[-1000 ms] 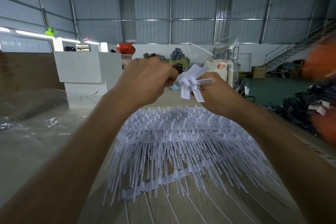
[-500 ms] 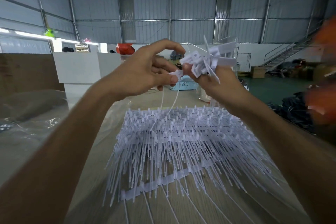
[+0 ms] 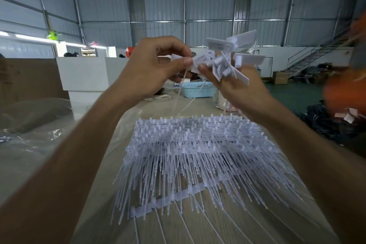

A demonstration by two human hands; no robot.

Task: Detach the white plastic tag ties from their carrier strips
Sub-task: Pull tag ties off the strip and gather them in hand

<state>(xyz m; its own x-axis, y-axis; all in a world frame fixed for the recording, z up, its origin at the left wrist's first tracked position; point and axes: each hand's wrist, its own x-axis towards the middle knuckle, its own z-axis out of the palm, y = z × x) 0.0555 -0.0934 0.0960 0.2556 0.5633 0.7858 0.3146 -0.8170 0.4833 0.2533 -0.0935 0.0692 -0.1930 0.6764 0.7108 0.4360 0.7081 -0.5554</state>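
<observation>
We hold both hands up above the pile of strips (image 3: 190, 150), which lies on the tabletop (image 3: 178, 230) spread like a fan, its thin white tails pointing toward us. Our left hand (image 3: 150, 69) pinches the flat head of one tie (image 3: 181, 58) between thumb and forefinger, the other fingers curled beneath. Our right hand (image 3: 235, 87) grips a bunch of loose ties (image 3: 227, 55), their flat heads sticking out in all directions above the fingers. The pinched tie touches the bunch, and two thin tails hang from between the hands down toward the far edge of the pile. One carrier strip (image 3: 168, 198) lies at the near edge of the pile, across the tails. Beyond the pile, a pale blue basket (image 3: 198, 89) stands on the tabletop. Left of the pile lies crumpled clear plastic (image 3: 35, 134). Right of the pile, blurred orange shapes fill the edge of our view; we cannot tell what they are.
</observation>
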